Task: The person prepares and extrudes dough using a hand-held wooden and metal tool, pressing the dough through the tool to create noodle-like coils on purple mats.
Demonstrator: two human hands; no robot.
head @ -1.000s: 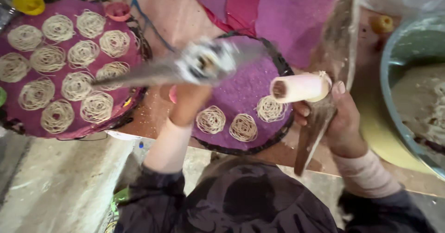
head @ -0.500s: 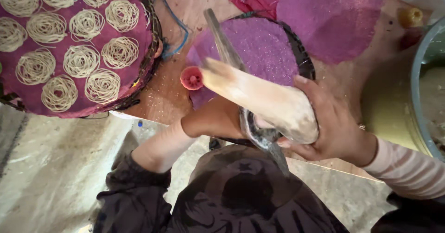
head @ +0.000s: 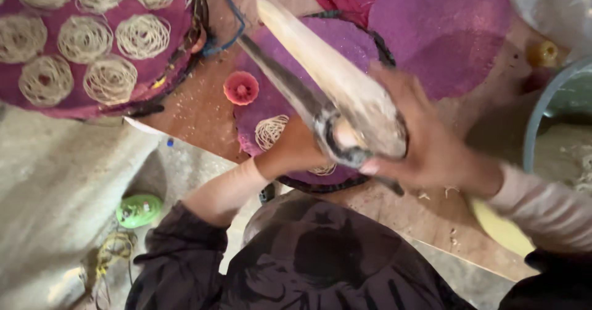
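My press point(head: 333, 94) lies slantwise over the purple tray point(head: 345, 39), blocking most of it; only the strip by the noodle coil point(head: 270, 131) stays open. The red cap point(head: 241, 88) sits just left on bare wood. The grey basin point(head: 542, 113) walls off my right side

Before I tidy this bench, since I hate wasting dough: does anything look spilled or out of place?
Pale crumbs and shreds lie scattered on the wooden board near the right hand. A small pink cap sits loose beside the purple mat. The noodle coils on the left tray lie in tidy rows.
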